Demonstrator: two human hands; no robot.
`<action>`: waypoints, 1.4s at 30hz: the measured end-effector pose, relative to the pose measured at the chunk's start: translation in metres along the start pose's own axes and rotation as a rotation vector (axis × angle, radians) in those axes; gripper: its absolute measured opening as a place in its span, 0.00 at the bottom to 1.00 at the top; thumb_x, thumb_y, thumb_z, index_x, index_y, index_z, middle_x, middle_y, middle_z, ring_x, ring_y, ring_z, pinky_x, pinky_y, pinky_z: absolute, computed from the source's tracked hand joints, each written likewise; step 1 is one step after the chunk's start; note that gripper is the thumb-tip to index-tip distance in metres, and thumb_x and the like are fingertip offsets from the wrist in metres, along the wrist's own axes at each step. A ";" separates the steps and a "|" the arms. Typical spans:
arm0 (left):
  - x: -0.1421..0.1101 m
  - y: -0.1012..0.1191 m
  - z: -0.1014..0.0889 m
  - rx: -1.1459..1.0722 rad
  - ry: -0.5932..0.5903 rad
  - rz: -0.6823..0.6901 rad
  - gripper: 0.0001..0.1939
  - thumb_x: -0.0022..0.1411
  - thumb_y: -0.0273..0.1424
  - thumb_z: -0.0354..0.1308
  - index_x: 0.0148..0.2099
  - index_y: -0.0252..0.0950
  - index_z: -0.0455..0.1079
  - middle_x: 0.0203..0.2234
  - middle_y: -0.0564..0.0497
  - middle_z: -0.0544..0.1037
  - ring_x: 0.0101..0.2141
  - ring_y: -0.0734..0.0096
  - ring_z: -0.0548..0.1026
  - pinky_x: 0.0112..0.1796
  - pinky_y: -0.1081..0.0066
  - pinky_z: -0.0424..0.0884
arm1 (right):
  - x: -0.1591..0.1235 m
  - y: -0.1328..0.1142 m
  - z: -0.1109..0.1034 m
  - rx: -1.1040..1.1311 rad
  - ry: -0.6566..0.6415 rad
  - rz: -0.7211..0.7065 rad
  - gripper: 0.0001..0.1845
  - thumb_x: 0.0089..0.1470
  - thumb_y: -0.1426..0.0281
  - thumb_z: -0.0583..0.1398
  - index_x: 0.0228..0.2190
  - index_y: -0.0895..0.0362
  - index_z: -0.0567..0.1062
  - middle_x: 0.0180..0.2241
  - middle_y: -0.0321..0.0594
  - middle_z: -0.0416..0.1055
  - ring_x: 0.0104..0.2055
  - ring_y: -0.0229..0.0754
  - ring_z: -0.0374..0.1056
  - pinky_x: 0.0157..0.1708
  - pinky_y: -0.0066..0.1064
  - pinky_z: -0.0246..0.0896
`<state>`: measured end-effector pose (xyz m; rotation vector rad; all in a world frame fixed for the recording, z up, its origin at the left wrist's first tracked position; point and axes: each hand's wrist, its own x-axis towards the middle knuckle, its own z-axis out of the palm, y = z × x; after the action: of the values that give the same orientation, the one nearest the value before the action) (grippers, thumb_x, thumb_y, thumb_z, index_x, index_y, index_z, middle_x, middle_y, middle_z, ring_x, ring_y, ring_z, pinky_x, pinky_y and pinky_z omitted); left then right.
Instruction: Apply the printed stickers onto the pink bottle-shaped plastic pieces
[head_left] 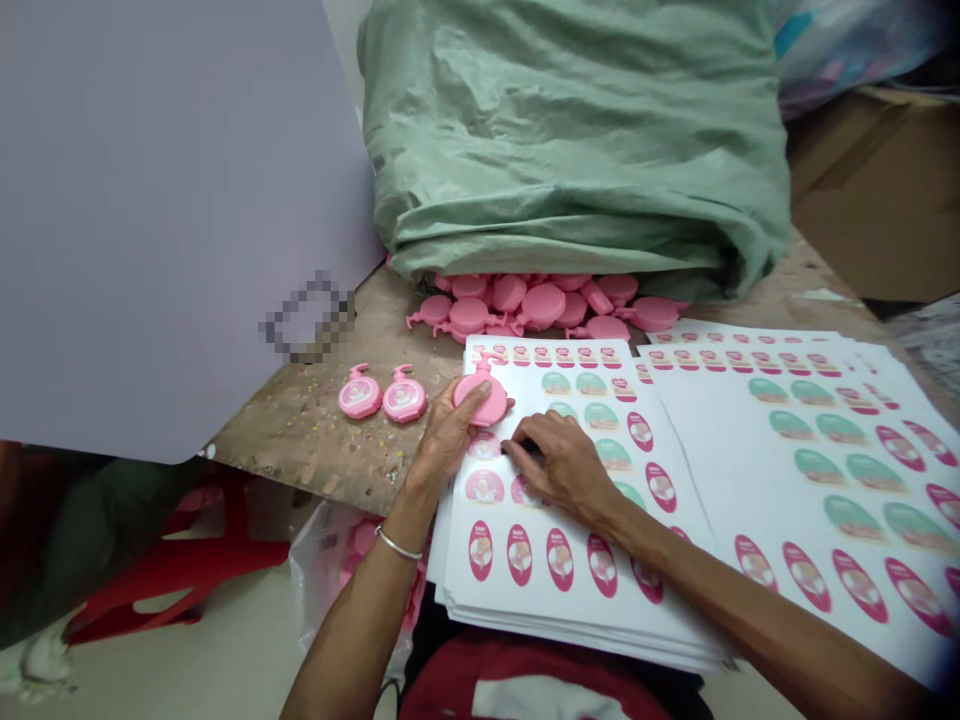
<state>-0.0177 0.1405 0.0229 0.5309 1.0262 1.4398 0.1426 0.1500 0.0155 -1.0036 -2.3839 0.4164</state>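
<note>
My left hand (448,435) holds a flat pink plastic bottle-shaped piece (480,398) upright over a white sticker sheet (540,590), its thumb on the pink face. My right hand (562,465) rests on the same sheet, with its fingertips pinched at a pink oval sticker (484,446). Rows of pink ovals and green ovals cover the sheet. A second sheet (810,470) lies to the right. Left of the hands, two pink pieces with labels on their faces (382,396) lie on the worktop.
A heap of unlabelled pink pieces (525,308) spills from under a green woven sack (570,140). A grey board (165,220) covers the left side, above a worn wooden worktop (315,430). A cardboard box (877,190) stands at right; a red plastic stool (180,560) and a plastic bag (330,560) sit below.
</note>
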 end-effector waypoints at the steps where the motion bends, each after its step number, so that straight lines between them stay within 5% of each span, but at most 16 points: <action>1: 0.000 0.000 0.000 -0.001 -0.004 0.000 0.20 0.53 0.35 0.68 0.45 0.31 0.69 0.33 0.46 0.81 0.34 0.63 0.81 0.37 0.69 0.76 | 0.000 -0.002 0.000 0.007 -0.008 0.011 0.10 0.57 0.68 0.60 0.25 0.57 0.69 0.24 0.37 0.67 0.29 0.40 0.59 0.33 0.33 0.49; 10: -0.001 0.004 -0.002 -0.039 -0.016 -0.036 0.17 0.55 0.33 0.67 0.44 0.30 0.69 0.33 0.44 0.81 0.37 0.61 0.81 0.47 0.61 0.74 | -0.004 -0.001 0.000 -0.104 0.050 0.003 0.09 0.61 0.70 0.54 0.30 0.58 0.72 0.28 0.41 0.70 0.33 0.43 0.60 0.35 0.35 0.49; 21: -0.001 0.003 0.001 -0.016 -0.001 -0.011 0.18 0.54 0.33 0.67 0.44 0.30 0.70 0.32 0.45 0.81 0.35 0.64 0.81 0.45 0.63 0.74 | 0.001 -0.002 0.002 -0.050 0.057 0.052 0.07 0.54 0.67 0.62 0.27 0.57 0.71 0.26 0.40 0.71 0.30 0.43 0.62 0.33 0.34 0.52; 29: 0.001 0.015 -0.001 -0.102 -0.007 -0.134 0.17 0.54 0.29 0.66 0.45 0.29 0.68 0.32 0.42 0.80 0.36 0.60 0.81 0.43 0.60 0.76 | -0.002 -0.017 -0.009 0.033 0.237 -0.220 0.08 0.55 0.68 0.62 0.26 0.56 0.70 0.22 0.37 0.70 0.27 0.40 0.61 0.33 0.37 0.54; 36: -0.018 0.021 0.009 -0.071 -0.012 -0.074 0.16 0.57 0.35 0.65 0.46 0.33 0.71 0.37 0.44 0.80 0.34 0.65 0.79 0.34 0.67 0.78 | 0.018 -0.018 -0.053 0.405 0.274 0.086 0.05 0.55 0.67 0.63 0.35 0.54 0.77 0.31 0.38 0.75 0.32 0.40 0.67 0.34 0.35 0.62; 42: -0.035 0.027 0.026 -0.095 0.021 -0.156 0.25 0.66 0.47 0.49 0.49 0.31 0.72 0.41 0.39 0.80 0.40 0.56 0.79 0.35 0.59 0.80 | 0.027 -0.012 -0.063 0.397 0.209 0.100 0.08 0.56 0.65 0.63 0.37 0.53 0.80 0.31 0.39 0.77 0.33 0.42 0.68 0.36 0.37 0.64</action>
<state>-0.0052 0.1170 0.0667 0.3596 0.9885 1.3503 0.1550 0.1669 0.0817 -0.9300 -1.9685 0.7489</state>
